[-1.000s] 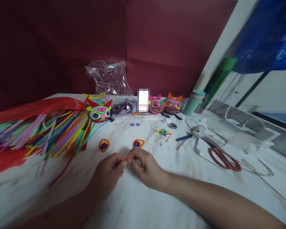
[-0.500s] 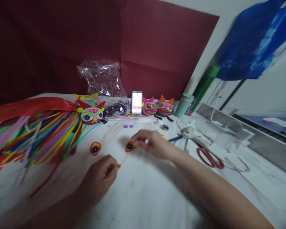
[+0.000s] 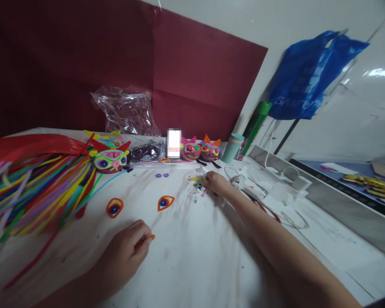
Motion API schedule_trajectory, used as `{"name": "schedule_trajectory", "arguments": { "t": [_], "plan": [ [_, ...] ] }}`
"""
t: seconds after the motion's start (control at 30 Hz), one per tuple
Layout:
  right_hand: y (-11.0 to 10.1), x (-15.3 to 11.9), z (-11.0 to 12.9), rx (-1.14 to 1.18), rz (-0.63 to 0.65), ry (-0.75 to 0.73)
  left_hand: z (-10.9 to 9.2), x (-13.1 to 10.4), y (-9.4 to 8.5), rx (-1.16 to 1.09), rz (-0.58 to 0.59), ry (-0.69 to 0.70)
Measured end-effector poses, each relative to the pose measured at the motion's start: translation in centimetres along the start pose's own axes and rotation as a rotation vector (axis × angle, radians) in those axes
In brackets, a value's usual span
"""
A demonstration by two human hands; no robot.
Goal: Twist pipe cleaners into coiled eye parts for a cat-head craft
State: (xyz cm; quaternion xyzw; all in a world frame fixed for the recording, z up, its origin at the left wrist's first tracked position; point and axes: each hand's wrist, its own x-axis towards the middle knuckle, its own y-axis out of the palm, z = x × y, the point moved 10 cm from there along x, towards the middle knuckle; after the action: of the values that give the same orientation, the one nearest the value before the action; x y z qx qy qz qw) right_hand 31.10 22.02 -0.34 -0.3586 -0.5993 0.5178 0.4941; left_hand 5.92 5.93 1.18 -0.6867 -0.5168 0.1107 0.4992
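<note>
While my left hand [image 3: 133, 244] pinches a blunt orange piece [image 3: 152, 237], my right hand [image 3: 214, 181], grip unclear, probably searches tiny multicoloured scraps [image 3: 198, 186]; picking needs delicacy.

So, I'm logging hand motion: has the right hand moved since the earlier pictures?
Yes: against the purple dots, the right hand went right and forward, to the scraps.

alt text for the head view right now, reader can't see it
A person's left hand pinches a small orange piece over a white table; the right hand is at a pile of colourful scraps. Two orange-edged eyes lie nearby, with decorated animal heads behind.
</note>
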Motion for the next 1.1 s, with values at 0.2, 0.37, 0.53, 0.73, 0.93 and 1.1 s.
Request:
{"name": "schedule_trajectory", "arguments": {
  "t": [0.2, 0.37, 0.53, 0.73, 0.93, 1.1],
  "plan": [
    [-2.2, -1.4, 1.0, -0.069, -0.075, -0.108, -0.7, -0.3, 0.5, -0.010, 0.037, 0.068],
    [-3.6, -1.8, -1.0, -0.137, -0.122, 0.052, -0.4, -0.4, 0.6, 0.005, 0.029, 0.081],
    [-4.9, -2.2, -4.9, -0.158, -0.052, 0.240, -0.3, -0.3, 0.9, 0.013, 0.049, 0.064],
    [-4.5, -2.0, -5.5, -0.004, 0.087, 0.194, -0.6, -0.2, 0.9, 0.006, 0.065, 0.060],
    [-5.1, -1.8, -5.1, 0.187, 0.011, 0.184, -0.6, -0.2, 0.9, -0.007, 0.067, 0.065],
    [-5.7, -1.3, -0.2, 0.349, -0.104, 0.090, -1.5, -0.4, 0.8, 0.019, 0.062, 0.082]
  ]
}}
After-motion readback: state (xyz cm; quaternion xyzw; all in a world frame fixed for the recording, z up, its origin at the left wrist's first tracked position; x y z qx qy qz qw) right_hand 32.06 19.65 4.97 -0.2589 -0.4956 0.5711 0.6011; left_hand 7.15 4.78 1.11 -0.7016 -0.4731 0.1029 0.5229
